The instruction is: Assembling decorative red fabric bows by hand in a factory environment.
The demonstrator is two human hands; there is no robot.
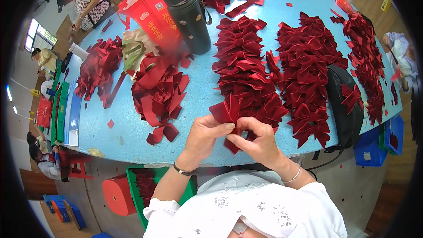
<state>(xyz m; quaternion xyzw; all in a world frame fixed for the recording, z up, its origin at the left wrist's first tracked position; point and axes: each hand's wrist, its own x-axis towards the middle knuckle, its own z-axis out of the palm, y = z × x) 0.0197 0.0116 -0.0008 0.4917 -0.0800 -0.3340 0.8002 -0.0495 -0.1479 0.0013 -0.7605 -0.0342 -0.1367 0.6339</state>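
Between my two hands is a dark red velvet ribbon bow (225, 111), held just above the table's near edge. My left hand (203, 136) pinches its left side, thumb pressed along the fabric. The fingers and thumb of my right hand (257, 140) are closed on its lower right part, where a tail hangs down. Right behind my hands lies a long stack of finished red bows (242, 61). To the left sits a loose heap of red ribbon strips (156, 90), with one curled strip (163, 133) nearest me.
A dark thermos (189, 22) stands beside a red bag (150, 9) at the far left. More bows (306, 70) and a black bag (343, 105) lie to the right. A green crate (189, 189) and a red stool (119, 195) are below the blue table (198, 150). Other people sit around.
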